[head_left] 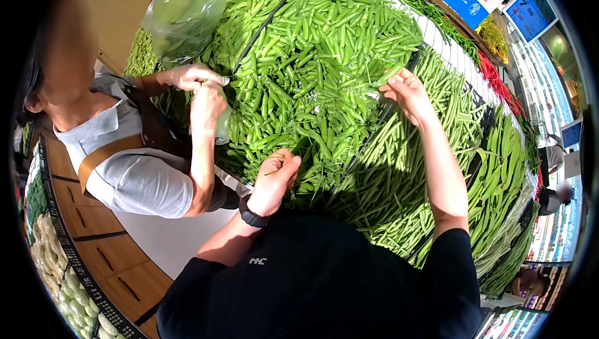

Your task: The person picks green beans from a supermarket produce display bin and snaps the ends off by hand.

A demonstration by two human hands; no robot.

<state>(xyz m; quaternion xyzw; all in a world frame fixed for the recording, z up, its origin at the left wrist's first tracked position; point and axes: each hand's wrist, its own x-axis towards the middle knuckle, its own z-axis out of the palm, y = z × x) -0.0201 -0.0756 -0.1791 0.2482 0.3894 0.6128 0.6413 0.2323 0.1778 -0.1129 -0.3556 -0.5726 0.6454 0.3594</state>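
A wide heap of green pea pods (pixel 337 21) fills the middle of the view. Above its right part, my right hand (pixel 407 92) pinches a pea pod (pixel 391 74) between thumb and fingers. My left hand (pixel 276 180), with a black band on the wrist, is closed over the heap's near edge. A thin green stem shows at its fingers, and a dark green piece lies by the thumb. Long green beans (pixel 399 164) lie right of the peas, below my right hand.
At the left, a person in a grey shirt (pixel 143 177) and apron holds clear plastic bags (pixel 187 18) over the heap. Broad flat beans (pixel 502 164) and red peppers (pixel 496 83) lie farther right. Black dividers separate the heaps. A scale screen (pixel 530 13) stands upper right.
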